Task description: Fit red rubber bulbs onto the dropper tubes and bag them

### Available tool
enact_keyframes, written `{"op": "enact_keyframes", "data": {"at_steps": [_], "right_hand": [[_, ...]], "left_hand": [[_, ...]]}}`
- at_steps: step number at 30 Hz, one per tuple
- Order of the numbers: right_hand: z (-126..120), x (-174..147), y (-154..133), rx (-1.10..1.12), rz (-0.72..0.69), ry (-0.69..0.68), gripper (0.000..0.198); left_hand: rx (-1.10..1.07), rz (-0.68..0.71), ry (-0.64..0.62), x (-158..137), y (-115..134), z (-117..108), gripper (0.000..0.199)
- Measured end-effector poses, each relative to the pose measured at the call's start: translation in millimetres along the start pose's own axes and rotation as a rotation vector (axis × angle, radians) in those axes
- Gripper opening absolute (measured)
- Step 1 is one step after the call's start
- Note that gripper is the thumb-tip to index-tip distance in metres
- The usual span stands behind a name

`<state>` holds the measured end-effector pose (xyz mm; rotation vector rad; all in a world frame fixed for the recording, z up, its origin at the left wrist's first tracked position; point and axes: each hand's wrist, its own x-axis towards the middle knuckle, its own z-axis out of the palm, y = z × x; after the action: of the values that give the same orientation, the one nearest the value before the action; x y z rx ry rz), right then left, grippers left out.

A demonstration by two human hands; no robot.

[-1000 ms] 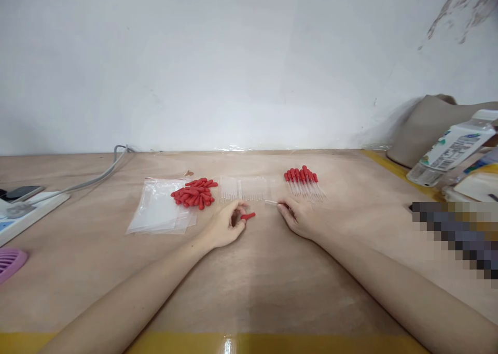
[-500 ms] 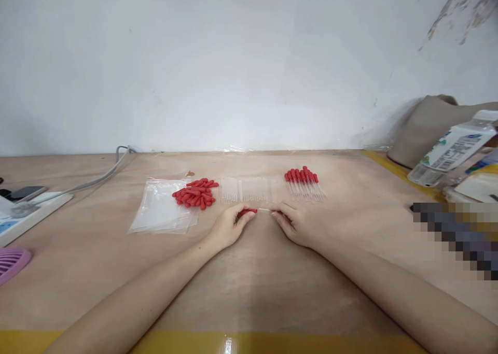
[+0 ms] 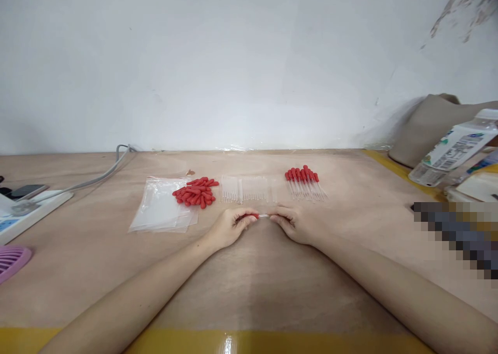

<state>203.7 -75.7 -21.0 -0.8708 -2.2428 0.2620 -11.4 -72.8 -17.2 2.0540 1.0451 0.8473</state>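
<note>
Between the fingers of my left hand (image 3: 232, 226) is a red rubber dropper bulb (image 3: 253, 216), its open end facing right. My right hand (image 3: 292, 224) pinches a thin clear dropper tube (image 3: 264, 215), whose left end meets the bulb; how far it goes in cannot be made out. Just beyond my hands lies a row of clear dropper tubes (image 3: 249, 189). Left of them is a heap of red rubber bulbs (image 3: 194, 193), partly on clear plastic bags (image 3: 155, 209). To the right, several droppers with red bulbs fitted (image 3: 305, 183) lie side by side.
At the far left are a power strip (image 3: 46, 209) with a grey cable (image 3: 103, 178), a phone (image 3: 29, 192) and a purple slotted object (image 3: 13, 260). A plastic bottle (image 3: 453, 146) leans at the right beside a beige cloth-like item (image 3: 422, 126). Yellow tape (image 3: 187, 342) runs along the front edge.
The bulb and tube have come together; a small gap showed between them before. Both hands sit slightly lower in view.
</note>
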Motion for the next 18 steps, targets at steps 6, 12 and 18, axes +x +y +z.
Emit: {"op": "enact_keyframes", "data": {"at_steps": [6, 12, 18], "right_hand": [[3.3, -2.5, 5.8, -0.055, -0.023, -0.048, 0.024], [8.6, -7.5, 4.0, -0.193, 0.013, -0.009, 0.024], [3.2, -7.6, 8.5, -0.158, -0.028, -0.006, 0.022]], "left_hand": [[0.076, 0.051, -0.028, -2.7, -1.8, 0.1, 0.021], [0.099, 0.011, -0.017, -1.4, -2.5, 0.5, 0.023], [0.061, 0.025, 0.019, 0.3, -4.0, -3.8, 0.023]]}}
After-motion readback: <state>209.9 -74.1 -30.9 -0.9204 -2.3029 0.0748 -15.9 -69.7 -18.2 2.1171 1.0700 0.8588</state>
